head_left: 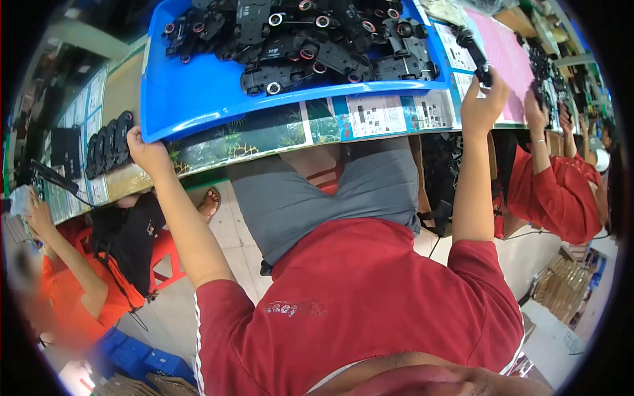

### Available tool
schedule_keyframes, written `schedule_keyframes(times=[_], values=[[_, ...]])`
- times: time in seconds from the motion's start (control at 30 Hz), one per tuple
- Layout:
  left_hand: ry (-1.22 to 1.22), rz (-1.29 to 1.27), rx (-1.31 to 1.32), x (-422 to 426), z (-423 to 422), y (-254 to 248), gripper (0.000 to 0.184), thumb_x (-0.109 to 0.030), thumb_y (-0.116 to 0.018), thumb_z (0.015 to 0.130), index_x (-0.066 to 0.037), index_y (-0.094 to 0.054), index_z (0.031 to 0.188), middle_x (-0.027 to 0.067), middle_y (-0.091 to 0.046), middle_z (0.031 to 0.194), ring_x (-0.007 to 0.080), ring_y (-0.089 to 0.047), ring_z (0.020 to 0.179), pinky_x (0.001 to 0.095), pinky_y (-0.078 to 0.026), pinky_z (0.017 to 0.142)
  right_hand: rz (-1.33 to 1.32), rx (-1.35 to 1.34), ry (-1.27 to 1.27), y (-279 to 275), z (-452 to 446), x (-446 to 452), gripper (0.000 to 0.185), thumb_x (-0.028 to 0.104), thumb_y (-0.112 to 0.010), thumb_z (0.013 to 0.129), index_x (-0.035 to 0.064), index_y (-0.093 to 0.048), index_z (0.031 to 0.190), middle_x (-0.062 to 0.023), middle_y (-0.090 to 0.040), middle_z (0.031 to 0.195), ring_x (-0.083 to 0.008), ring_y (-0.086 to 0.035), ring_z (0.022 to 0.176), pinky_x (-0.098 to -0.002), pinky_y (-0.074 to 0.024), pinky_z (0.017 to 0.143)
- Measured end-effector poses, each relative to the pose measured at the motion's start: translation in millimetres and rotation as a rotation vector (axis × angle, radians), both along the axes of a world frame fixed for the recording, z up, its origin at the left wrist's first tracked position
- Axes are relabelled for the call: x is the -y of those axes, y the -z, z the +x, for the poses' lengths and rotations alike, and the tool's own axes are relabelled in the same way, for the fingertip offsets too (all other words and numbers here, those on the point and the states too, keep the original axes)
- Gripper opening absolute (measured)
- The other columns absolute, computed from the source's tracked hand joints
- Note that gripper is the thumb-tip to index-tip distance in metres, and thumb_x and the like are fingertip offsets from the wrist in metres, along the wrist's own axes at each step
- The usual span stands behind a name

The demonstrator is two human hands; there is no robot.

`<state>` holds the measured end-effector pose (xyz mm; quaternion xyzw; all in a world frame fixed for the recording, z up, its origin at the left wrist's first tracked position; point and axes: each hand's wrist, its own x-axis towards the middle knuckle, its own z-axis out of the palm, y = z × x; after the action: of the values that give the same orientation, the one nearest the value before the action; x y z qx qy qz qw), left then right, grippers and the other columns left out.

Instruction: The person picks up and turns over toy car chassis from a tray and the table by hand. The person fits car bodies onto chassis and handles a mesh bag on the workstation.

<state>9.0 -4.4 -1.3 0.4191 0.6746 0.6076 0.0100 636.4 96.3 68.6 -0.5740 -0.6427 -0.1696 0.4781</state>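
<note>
Stretching both arms forward, we clamp our left hand (pixel 148 150) on the near left corner of the blue tray (pixel 188 102); our right hand (pixel 487 99) pinches a black part (pixel 477 58) right of it. The tray's far edge is cut off.

Workers (pixel 558 195) lining one long bench (pixel 228 149) (and a blue bin (pixel 188 99) of black parts (pixel 340 58)) show a factory workshop.
</note>
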Motion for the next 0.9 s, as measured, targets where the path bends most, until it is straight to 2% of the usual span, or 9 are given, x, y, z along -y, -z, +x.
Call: schedule_keyframes(times=[0.03, 0.07, 0.2, 0.27, 0.33, 0.43, 0.57, 0.8, 0.9], values=[[-0.017, -0.006, 0.006, 0, -2, 2, 0.008, -0.006, -0.060, 0.096, -0.001, -0.055, 0.098, 0.0040, -0.063, 0.090, 0.0102, -0.058, 0.081, 0.0234, -0.047, 0.073, -0.025, 0.322, 0.091, 10, 13, 0, 0.039, -0.004, -0.068, 0.080, 0.0042, -0.064, 0.117, -0.0167, -0.060, 0.112, -0.0330, -0.059, 0.106, -0.0428, -0.0505, 0.090], [-0.035, -0.016, 0.014, 0, -4, 5, 0.008, -0.006, -0.060, 0.096, -0.002, -0.055, 0.098, 0.0043, -0.063, 0.090, 0.0107, -0.058, 0.081, 0.0237, -0.047, 0.074, -0.024, 0.307, 0.064, 19, 11, 4, 0.033, -0.004, -0.065, 0.077, 0.0065, -0.068, 0.107, -0.0176, -0.059, 0.111, -0.0382, -0.055, 0.105, -0.0464, -0.0447, 0.093], [-0.020, 0.003, 0.054, 1, -7, 6, 0.010, -0.008, -0.062, 0.096, -0.002, -0.055, 0.097, 0.0030, -0.062, 0.088, 0.0104, -0.057, 0.079, 0.0239, -0.047, 0.073, -0.107, 0.103, -0.016, 49, 32, -7, 0.022, 0.003, -0.070, 0.077, 0.0025, -0.065, 0.099, -0.0177, -0.059, 0.109, -0.0366, -0.057, 0.104, -0.0431, -0.0475, 0.089], [0.011, 0.010, 0.125, 3, -5, 8, 0.011, -0.009, -0.063, 0.095, -0.002, -0.055, 0.097, 0.0026, -0.062, 0.088, 0.0100, -0.056, 0.078, 0.0234, -0.047, 0.072, -0.196, -0.149, 0.046, 49, 33, -7, 0.026, 0.008, -0.073, 0.079, 0.0022, -0.065, 0.104, -0.0195, -0.057, 0.111, -0.0369, -0.057, 0.106, -0.0425, -0.0475, 0.091], [-0.035, 0.008, 0.092, 2, -4, 4, 0.011, -0.009, -0.064, 0.095, -0.002, -0.055, 0.098, 0.0025, -0.062, 0.088, 0.0097, -0.056, 0.078, 0.0231, -0.046, 0.072, -0.168, -0.130, 0.068, 49, 33, -9, 0.037, 0.018, -0.076, 0.081, 0.0022, -0.064, 0.113, -0.0217, -0.056, 0.117, -0.0389, -0.056, 0.106, -0.0444, -0.0467, 0.093], [-0.041, 0.004, 0.043, 1, -5, 6, 0.012, -0.010, -0.063, 0.096, -0.001, -0.056, 0.099, 0.0032, -0.063, 0.089, 0.0099, -0.056, 0.079, 0.0232, -0.047, 0.073, -0.169, 0.252, 0.117, 40, 27, -21, 0.058, 0.037, -0.075, 0.083, 0.0014, -0.060, 0.127, -0.0261, -0.054, 0.124, -0.0435, -0.056, 0.107, -0.0496, -0.0452, 0.094], [-0.051, 0.007, 0.021, 1, -8, 6, 0.013, -0.011, -0.065, 0.095, -0.001, -0.057, 0.099, 0.0030, -0.062, 0.091, 0.0107, -0.056, 0.081, 0.0248, -0.047, 0.075, -0.356, 0.247, 0.238, 54, 36, -48, 0.059, 0.043, -0.071, 0.086, 0.0005, -0.062, 0.125, -0.0263, -0.062, 0.114, -0.0440, -0.059, 0.107, -0.0504, -0.0467, 0.093], [-0.098, 0.003, 0.110, 6, 7, -3, 0.013, -0.009, -0.065, 0.094, -0.001, -0.056, 0.098, 0.0018, -0.059, 0.087, 0.0098, -0.053, 0.077, 0.0231, -0.045, 0.071, -0.254, 0.218, 0.178, 51, 31, -40, 0.052, 0.041, -0.069, 0.088, -0.0004, -0.064, 0.118, -0.0271, -0.063, 0.108, -0.0448, -0.062, 0.098, -0.0497, -0.0503, 0.086], [-0.127, -0.028, -0.001, 4, -17, 13, 0.014, -0.007, -0.064, 0.093, 0.000, -0.057, 0.102, 0.0046, -0.061, 0.093, 0.0133, -0.056, 0.083, 0.0258, -0.047, 0.079, -0.297, 0.199, 0.229, 52, 29, -43, 0.050, 0.039, -0.071, 0.086, -0.0010, -0.064, 0.114, -0.0264, -0.063, 0.106, -0.0442, -0.061, 0.100, -0.0499, -0.0497, 0.088]])
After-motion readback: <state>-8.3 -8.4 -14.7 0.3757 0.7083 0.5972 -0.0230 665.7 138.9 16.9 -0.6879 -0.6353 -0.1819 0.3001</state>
